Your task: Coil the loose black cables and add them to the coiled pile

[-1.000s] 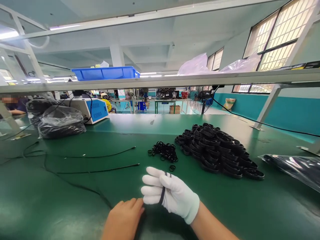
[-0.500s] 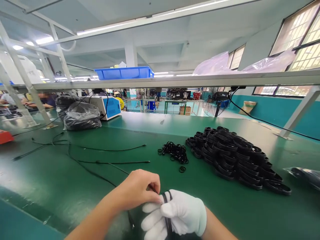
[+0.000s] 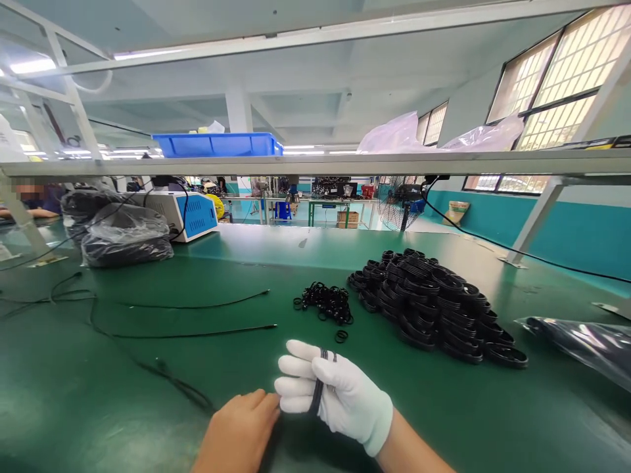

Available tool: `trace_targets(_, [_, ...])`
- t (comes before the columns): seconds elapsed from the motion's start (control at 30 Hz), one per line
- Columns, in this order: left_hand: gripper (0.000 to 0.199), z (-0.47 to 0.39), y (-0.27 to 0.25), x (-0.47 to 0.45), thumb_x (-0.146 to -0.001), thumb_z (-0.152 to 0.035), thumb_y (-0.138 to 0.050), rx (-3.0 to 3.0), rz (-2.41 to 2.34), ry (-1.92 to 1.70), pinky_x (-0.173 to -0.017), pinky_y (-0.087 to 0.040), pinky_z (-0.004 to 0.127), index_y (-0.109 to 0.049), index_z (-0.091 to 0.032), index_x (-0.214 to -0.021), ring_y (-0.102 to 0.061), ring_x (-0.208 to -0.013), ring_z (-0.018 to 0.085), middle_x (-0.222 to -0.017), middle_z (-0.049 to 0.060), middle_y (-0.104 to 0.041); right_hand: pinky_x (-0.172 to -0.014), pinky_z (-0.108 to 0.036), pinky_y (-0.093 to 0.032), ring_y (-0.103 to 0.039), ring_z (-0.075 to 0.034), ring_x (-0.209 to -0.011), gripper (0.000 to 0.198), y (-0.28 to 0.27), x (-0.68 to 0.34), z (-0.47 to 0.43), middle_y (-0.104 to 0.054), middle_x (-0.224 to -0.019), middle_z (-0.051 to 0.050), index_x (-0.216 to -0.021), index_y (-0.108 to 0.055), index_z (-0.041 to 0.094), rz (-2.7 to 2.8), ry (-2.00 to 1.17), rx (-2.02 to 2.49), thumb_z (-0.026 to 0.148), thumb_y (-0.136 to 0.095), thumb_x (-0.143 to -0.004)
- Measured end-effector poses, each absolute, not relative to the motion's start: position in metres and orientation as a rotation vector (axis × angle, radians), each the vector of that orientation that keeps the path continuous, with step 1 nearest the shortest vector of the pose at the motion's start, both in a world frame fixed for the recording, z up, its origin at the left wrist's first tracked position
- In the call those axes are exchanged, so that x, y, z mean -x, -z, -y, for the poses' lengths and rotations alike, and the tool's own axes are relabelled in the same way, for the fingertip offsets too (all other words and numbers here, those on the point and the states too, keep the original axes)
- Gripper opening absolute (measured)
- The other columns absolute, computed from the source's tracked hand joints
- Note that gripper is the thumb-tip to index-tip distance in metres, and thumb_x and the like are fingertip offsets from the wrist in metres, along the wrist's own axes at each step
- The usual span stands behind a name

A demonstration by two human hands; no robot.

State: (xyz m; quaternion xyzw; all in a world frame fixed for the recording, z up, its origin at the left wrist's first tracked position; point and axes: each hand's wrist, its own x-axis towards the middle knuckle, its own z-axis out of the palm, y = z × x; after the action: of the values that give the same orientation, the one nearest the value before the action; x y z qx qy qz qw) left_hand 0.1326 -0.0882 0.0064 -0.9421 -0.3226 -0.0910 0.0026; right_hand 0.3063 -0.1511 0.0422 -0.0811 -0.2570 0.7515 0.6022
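My right hand (image 3: 340, 394), in a white glove, is palm up with its fingers together. Its thumb presses loops of black cable (image 3: 318, 395) against the palm and fingers. Close beside the gloved fingertips is my bare left hand (image 3: 241, 430), its back towards me and its fingers curled round, as it seems, a part of the cable; the fingertips are hidden. A blurred stretch of black cable (image 3: 185, 389) runs along the table up to the left hand. Two straight cable ends with plugs (image 3: 246, 328) lie farther off on the green table (image 3: 221, 374).
A small heap of black rings (image 3: 328, 303) lies ahead, beside a large pile of coiled black cables (image 3: 434, 305). Bagged black goods (image 3: 582, 341) are at right. At back left stand dark plastic bags (image 3: 125, 233) and a white-blue machine (image 3: 192, 213). A shelf (image 3: 315, 164) crosses above, carrying a blue bin (image 3: 217, 144).
My left hand has moved from the right thumb down and left, below the gloved fingertips. The loose cable on the left has shifted towards it. The view has swung right.
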Motion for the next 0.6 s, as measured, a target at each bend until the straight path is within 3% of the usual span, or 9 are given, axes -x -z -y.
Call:
trace_targets(0.17, [0.026,0.122,0.000,-0.152,-0.084,-0.009,-0.039,2.862,0.779,0.355,-0.056,-0.035,0.029,-0.060,-0.022,-0.077,-0.059,-0.060,0.019,-0.071,0.001,-0.065,-0.060,-0.026,-0.028,-0.038,-0.008,-0.059,0.031,-0.035,-0.305,0.150,-0.040,-0.065,0.005,-0.078,-0.051,0.016,0.607,-1.655,0.447,0.027,-0.077,-0.064])
trace_targets(0.3, [0.016,0.121,-0.025,-0.154,-0.080,-0.010,-0.051,2.909,0.717,0.376,-0.057,-0.034,0.028,-0.059,-0.020,-0.072,-0.058,-0.062,0.018,-0.070,0.001,-0.064,-0.074,-0.031,-0.038,-0.054,-0.013,-0.071,0.048,-0.023,-0.302,0.153,-0.060,-0.078,-0.003,-0.099,-0.060,0.014,0.642,-1.644,0.831,0.029,-0.080,-0.058])
trace_targets(0.47, [0.006,0.093,-0.077,-0.139,-0.074,-0.021,-0.062,3.267,0.861,0.300,-0.059,-0.035,0.023,-0.060,-0.021,-0.069,-0.054,-0.065,0.014,-0.068,-0.004,-0.062,-0.070,-0.035,-0.041,-0.058,-0.016,-0.067,0.044,-0.008,-0.296,0.160,-0.062,-0.078,-0.009,-0.096,-0.062,0.006,0.895,-2.050,0.562,0.037,-0.073,-0.065])
trace_targets(0.6, [0.009,0.077,-0.067,-0.140,-0.064,-0.022,-0.067,3.811,1.205,0.456,-0.052,-0.036,0.019,-0.059,-0.017,-0.065,-0.051,-0.059,0.011,-0.061,-0.005,-0.059,-0.068,-0.033,-0.038,-0.055,-0.015,-0.064,0.039,-0.001,-0.287,0.163,-0.057,-0.071,-0.005,-0.090,-0.058,0.008,0.918,-2.170,0.417,0.038,-0.069,-0.067])
